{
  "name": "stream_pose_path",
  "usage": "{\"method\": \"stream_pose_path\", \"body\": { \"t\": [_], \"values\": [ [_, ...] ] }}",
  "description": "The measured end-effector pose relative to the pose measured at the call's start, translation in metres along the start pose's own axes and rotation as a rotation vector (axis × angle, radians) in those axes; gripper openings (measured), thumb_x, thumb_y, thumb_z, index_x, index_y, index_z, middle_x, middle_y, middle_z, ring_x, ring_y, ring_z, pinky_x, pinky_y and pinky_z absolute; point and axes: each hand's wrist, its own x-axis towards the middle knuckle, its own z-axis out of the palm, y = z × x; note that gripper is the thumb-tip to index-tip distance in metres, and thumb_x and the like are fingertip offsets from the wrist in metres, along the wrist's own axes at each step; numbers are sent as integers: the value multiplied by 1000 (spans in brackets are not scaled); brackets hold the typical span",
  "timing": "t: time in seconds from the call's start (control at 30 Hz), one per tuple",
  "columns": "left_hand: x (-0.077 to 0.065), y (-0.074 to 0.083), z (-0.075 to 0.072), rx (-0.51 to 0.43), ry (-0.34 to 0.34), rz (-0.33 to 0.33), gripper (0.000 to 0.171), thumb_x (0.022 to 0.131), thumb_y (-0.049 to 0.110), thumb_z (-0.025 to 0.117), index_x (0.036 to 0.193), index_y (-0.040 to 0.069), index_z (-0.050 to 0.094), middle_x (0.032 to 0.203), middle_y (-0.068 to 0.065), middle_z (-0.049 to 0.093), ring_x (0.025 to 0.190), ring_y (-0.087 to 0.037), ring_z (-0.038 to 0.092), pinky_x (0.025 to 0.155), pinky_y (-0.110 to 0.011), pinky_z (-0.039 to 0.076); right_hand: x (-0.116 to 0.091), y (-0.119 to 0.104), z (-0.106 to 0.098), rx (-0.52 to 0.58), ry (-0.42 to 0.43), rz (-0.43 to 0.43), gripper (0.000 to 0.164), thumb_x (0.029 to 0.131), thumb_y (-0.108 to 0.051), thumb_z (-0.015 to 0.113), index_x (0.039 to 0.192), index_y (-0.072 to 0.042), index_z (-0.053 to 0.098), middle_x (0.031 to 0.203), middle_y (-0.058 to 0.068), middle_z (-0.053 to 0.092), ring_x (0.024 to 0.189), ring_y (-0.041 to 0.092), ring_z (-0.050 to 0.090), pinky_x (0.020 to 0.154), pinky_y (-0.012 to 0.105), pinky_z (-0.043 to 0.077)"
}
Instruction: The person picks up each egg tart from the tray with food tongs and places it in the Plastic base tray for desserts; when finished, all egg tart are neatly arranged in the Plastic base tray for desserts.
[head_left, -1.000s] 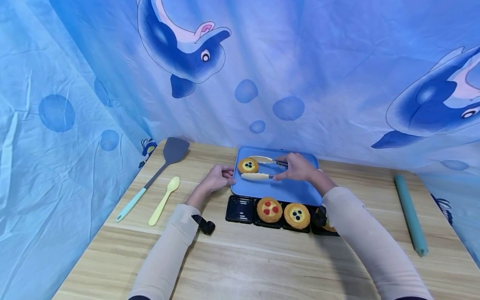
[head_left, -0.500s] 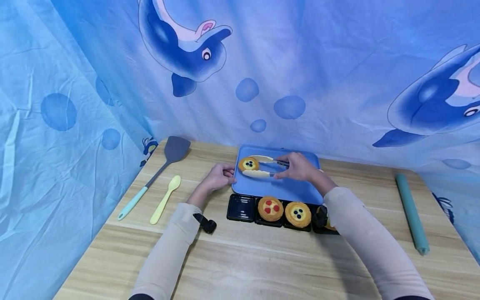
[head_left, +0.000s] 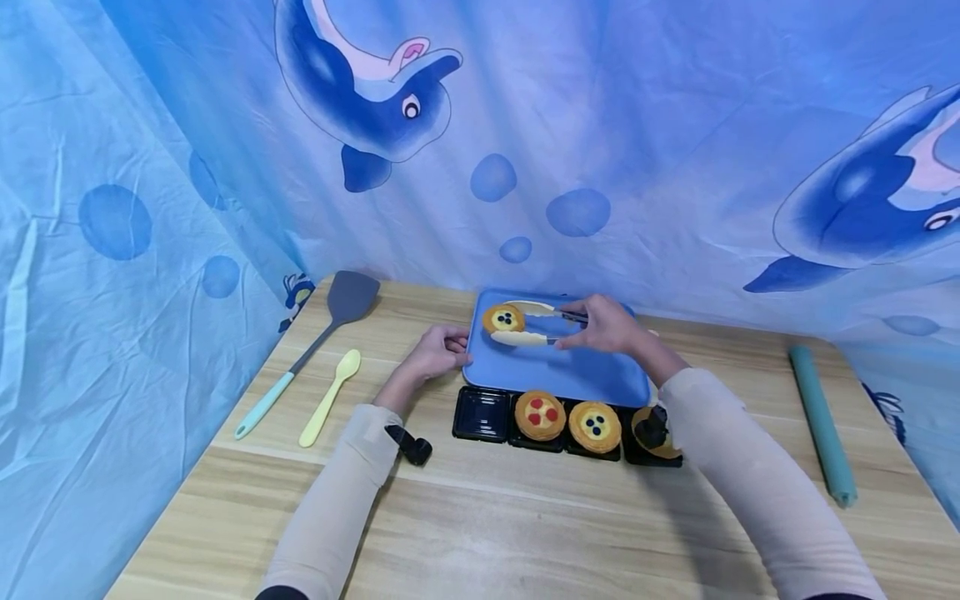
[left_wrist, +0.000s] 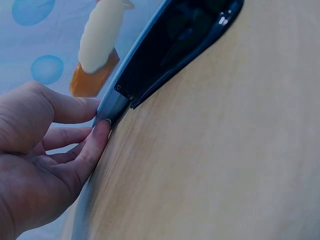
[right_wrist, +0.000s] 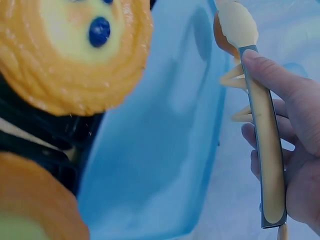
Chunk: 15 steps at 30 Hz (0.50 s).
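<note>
My right hand grips tongs with cream tips. Between the tips is a small egg tart with dark blue berries, above the left part of a blue tray. The left wrist view shows this tart raised off the tray. At the tray's left edge, my left hand pinches the rim between thumb and fingers. Along the tray's front stands a row of black boxes: the leftmost box is empty, then come a red-topped tart, a blue-berry tart and a partly hidden tart.
To the left on the wooden table lie a grey spatula with a mint handle and a pale yellow spoon. A teal roll lies at the right. A blue dolphin curtain hangs behind the table.
My right hand, the tongs and the tart have moved slightly right and up in the head view. The left hand keeps its place on the tray's rim.
</note>
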Motion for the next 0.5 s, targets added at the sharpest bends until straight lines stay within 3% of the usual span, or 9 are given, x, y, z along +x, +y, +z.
{"method": "stream_pose_path", "body": {
  "t": [0.13,0.23,0.33,0.5],
  "values": [
    [-1,1,0,6,5,4,49,84,-4,71,129,-14,55,109,-21,62,97,-28,60,85,-31,51,-5,-4,-10,11,-9,-11,68,80,-32,85,134,0,60,123,26,63,37,12,20,40,29,30],
    [-1,1,0,12,10,7,50,84,-5,71,130,-14,55,108,-20,62,97,-28,60,85,-32,51,-10,-8,-17,13,-4,-21,67,80,-30,85,134,2,60,136,25,55,39,12,21,52,33,41],
    [-1,0,1,14,9,11,49,83,-5,71,129,-14,55,107,-19,62,96,-27,60,84,-31,51,-17,-14,-25,14,0,-12,68,80,-29,85,135,2,59,137,25,54,40,12,20,61,36,44],
    [0,0,2,-1,10,15,49,83,-5,71,129,-14,55,107,-21,63,96,-28,60,84,-31,51,-27,-21,-35,-17,26,-41,69,78,-31,86,134,0,60,132,24,58,40,12,17,47,33,36]
  ]
}}
